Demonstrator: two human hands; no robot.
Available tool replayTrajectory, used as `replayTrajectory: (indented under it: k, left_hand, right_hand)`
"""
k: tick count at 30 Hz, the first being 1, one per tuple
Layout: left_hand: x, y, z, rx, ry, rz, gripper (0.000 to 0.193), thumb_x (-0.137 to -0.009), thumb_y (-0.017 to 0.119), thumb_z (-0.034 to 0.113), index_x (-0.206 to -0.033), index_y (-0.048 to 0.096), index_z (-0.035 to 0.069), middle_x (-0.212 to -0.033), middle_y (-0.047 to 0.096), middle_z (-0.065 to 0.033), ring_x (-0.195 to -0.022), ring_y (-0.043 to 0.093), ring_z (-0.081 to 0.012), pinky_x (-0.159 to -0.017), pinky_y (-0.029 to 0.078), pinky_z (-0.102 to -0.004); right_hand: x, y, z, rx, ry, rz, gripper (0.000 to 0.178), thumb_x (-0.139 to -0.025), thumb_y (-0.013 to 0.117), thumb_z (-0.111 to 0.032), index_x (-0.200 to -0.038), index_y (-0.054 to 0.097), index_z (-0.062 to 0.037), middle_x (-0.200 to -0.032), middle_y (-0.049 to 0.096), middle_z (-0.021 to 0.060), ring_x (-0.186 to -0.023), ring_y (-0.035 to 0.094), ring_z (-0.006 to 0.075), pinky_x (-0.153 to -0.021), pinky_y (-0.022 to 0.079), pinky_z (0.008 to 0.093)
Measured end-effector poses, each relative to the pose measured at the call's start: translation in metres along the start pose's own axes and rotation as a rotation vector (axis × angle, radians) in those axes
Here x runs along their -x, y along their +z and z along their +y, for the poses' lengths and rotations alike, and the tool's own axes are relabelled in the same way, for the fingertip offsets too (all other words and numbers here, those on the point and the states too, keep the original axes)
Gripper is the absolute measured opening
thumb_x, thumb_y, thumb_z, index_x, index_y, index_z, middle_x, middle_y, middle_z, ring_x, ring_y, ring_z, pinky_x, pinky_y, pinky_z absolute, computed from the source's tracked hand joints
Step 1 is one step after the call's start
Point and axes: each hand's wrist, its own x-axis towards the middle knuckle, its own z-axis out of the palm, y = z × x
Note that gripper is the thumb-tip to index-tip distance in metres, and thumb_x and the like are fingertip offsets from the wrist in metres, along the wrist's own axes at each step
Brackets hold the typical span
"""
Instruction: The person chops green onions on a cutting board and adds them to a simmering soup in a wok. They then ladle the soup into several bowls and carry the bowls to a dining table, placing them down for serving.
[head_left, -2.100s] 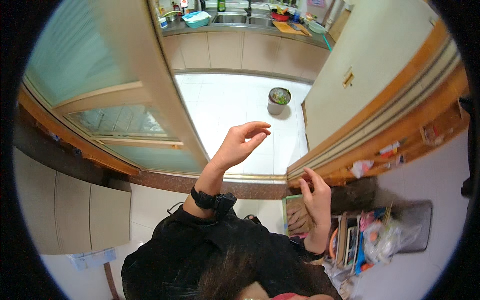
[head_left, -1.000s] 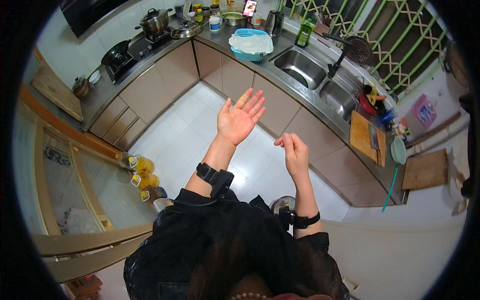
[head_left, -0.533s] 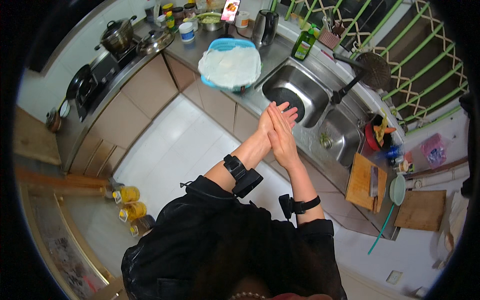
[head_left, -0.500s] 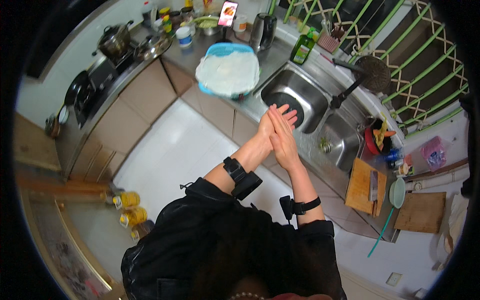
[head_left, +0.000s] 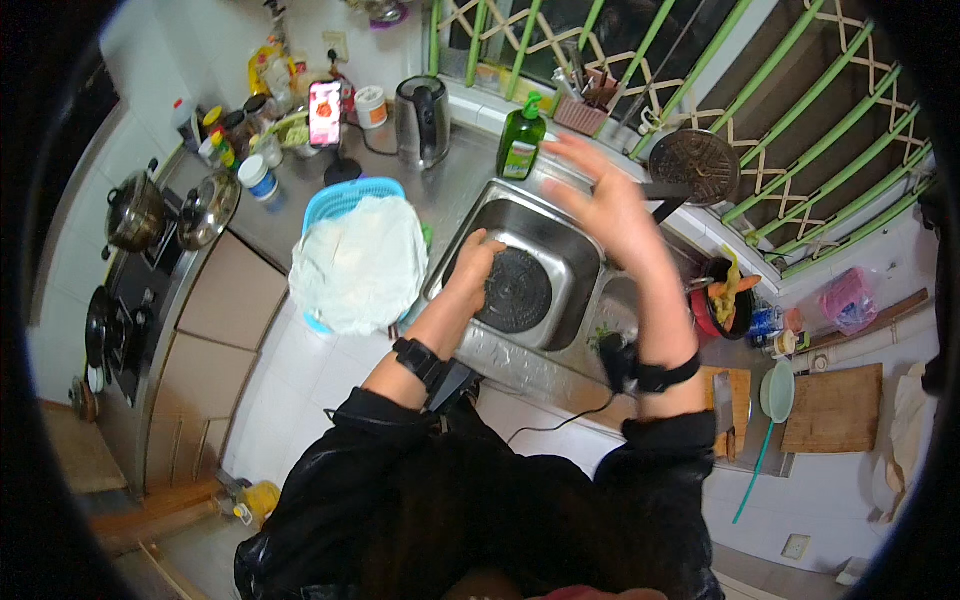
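Note:
My left hand hovers at the left rim of the steel sink, beside a round black drain mat in the basin. It holds nothing that I can see; its few visible fingers are slightly apart. My right hand, blurred by motion, is raised over the sink's far side. Its fingers are spread and empty, close to a green pump bottle behind the sink. A black faucet is partly hidden by that hand. Left of the sink, a white cloth covers most of a blue basket.
A kettle, a lit phone on a stand and a white jar line the back counter. Pots stand on the stove at left. To the right are a red bowl, a cutting board with a knife, and a green ladle.
My hands were pressed together over the sink's front edge and have parted. The right swung up and away toward the pump bottle; the left stays low. My view has shifted closer to the sink.

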Motion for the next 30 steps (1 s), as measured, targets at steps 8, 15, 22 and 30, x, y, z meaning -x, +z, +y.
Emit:
replayTrajectory:
  k: [8,15,22,30]
  left_hand:
    - [-0.013,0.044,0.096,0.095,0.132,-0.145,0.034,-0.09,0.053,0.018,-0.123,0.054,0.007,-0.117,0.058,-0.0079,-0.105,0.058,-0.0204,-0.089,0.042,-0.0341]
    - [-0.044,0.035,0.088,0.142,0.068,-0.083,0.029,-0.089,0.051,0.014,-0.116,0.057,0.005,-0.111,0.063,-0.0102,-0.102,0.061,-0.0209,-0.087,0.043,-0.0321]
    - [-0.056,0.029,0.081,0.183,0.068,-0.102,0.024,-0.087,0.053,0.014,-0.109,0.06,0.005,-0.104,0.065,-0.0086,-0.093,0.063,-0.0175,-0.079,0.044,-0.0281]
    - [-0.054,0.019,0.097,0.005,0.487,-0.096,0.033,-0.085,0.058,0.01,-0.117,0.056,0.001,-0.112,0.062,-0.0136,-0.101,0.061,-0.0204,-0.091,0.044,-0.0329]
  right_hand:
    - [-0.143,-0.069,0.172,0.343,0.295,0.293,0.034,-0.079,0.071,-0.02,-0.109,0.065,-0.0071,-0.092,0.068,0.0144,-0.083,0.065,0.0284,-0.076,0.05,0.0385]
    - [-0.205,-0.037,0.208,0.596,0.196,0.208,0.05,-0.073,0.076,-0.033,-0.116,0.064,-0.0089,-0.101,0.066,0.0188,-0.1,0.061,0.0357,-0.086,0.049,0.0424]
    - [-0.219,-0.039,0.239,0.684,0.062,0.262,0.014,-0.077,0.065,-0.008,-0.09,0.069,-0.005,-0.089,0.067,0.0181,-0.085,0.064,0.0356,-0.075,0.051,0.0422]
    - [-0.153,-0.118,0.061,0.63,-0.268,0.45,0.012,-0.084,0.064,-0.01,-0.094,0.067,-0.0036,-0.088,0.065,0.0133,-0.081,0.064,0.0305,-0.07,0.051,0.0358]
